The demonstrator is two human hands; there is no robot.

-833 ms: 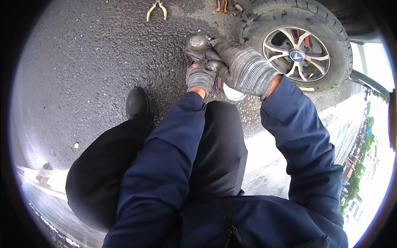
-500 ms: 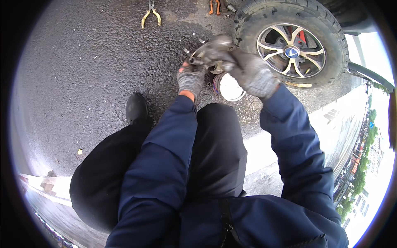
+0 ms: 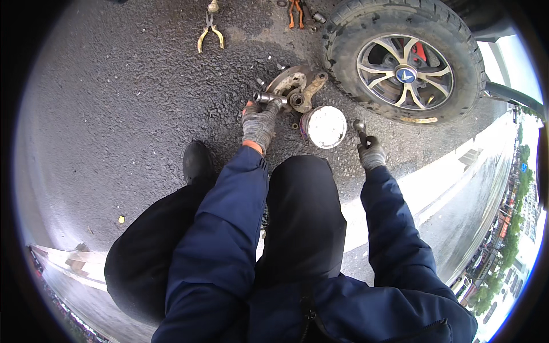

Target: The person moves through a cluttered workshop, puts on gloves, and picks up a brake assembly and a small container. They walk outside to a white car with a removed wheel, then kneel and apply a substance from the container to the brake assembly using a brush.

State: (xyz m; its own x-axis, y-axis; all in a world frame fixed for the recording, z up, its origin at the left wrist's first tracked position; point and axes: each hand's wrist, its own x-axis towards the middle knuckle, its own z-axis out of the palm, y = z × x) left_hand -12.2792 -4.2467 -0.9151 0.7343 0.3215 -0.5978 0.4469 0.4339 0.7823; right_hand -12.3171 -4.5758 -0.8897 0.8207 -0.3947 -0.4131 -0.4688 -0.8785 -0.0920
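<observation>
My left hand (image 3: 260, 124), in a grey knit glove, is closed around a shiny metal socket (image 3: 266, 98) held sideways. Just beyond it on the asphalt lies a worn wheel hub assembly (image 3: 297, 98) with a round disc and a rusty arm. My right hand (image 3: 372, 153), gloved too, grips a tool with a dark handle and a small rounded metal head (image 3: 359, 124); its exact kind is unclear. Between my hands, closer to the right, stands a round can with a whitish top (image 3: 327, 127).
A large wheel (image 3: 406, 74) with silver spokes stands at the far right beside a dark vehicle. Yellow-handled pliers (image 3: 210, 35) and orange-handled pliers (image 3: 295, 14) lie at the far side. My shoe (image 3: 198, 163) is on the wet asphalt at left.
My right hand has moved from over the hub assembly back toward me and right, past the can, carrying the tool. The left hand stays near the hub; the whole view has shifted slightly.
</observation>
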